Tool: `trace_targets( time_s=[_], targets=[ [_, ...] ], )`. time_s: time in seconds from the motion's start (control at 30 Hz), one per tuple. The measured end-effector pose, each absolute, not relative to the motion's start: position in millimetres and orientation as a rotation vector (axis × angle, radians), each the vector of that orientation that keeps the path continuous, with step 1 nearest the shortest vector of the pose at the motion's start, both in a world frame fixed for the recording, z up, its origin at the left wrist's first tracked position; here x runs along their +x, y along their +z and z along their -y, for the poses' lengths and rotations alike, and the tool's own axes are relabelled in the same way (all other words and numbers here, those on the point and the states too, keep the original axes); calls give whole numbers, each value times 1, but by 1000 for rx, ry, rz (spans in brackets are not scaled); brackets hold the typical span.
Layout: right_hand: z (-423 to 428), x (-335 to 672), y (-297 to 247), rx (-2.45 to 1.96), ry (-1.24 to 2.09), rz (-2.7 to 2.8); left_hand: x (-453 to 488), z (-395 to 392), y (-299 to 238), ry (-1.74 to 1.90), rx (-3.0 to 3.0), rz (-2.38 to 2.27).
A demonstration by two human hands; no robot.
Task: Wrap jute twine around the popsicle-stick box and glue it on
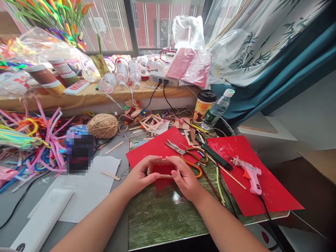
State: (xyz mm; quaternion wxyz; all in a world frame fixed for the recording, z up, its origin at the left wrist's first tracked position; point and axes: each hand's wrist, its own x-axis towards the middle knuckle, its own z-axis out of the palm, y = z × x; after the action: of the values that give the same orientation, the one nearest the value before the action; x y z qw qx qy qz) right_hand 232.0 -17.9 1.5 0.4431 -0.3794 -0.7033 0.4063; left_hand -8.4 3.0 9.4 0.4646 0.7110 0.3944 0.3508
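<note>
My left hand (141, 175) and my right hand (184, 177) grip opposite ends of a small rectangular frame of craft sticks (166, 176), thumbs on the near side and fingers round the far side. Through its open middle shows the red paper (147, 151) lying under it. Parts of the frame's short ends are hidden by my fingers. Just beyond my right hand, scissors (197, 156) with brown handles lie with their blades slightly apart. The green wood-pattern board (154, 227) is below both hands.
A pink hot glue gun (254, 180) lies on red paper (278, 192) at right, its cord trailing off the near edge. A water bottle (216, 110) and a paper cup (204, 105) stand behind. Twine (103, 126), loose sticks (114, 147) and pipe cleaners (49, 147) are at left.
</note>
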Motion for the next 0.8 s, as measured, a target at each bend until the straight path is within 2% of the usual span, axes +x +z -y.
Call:
trace_targets(
  time_s=[0.2,0.37,0.5,0.6,0.8],
  targets=[
    [20,238,-10,-944,1198,1657,-9,-1,-1,850,1648,-960],
    [21,233,-8,-1049,1166,1669,-11,-8,4,734,1790,-1102],
    [24,231,-6,-982,1095,1579,-15,-11,7,871,1834,-1069],
    [24,230,-8,-944,1076,1404,-14,-12,7,953,1617,-983],
    [13,226,-17,-946,1316,1139,-1,-10,-3,1083,1216,-870]
  ],
)
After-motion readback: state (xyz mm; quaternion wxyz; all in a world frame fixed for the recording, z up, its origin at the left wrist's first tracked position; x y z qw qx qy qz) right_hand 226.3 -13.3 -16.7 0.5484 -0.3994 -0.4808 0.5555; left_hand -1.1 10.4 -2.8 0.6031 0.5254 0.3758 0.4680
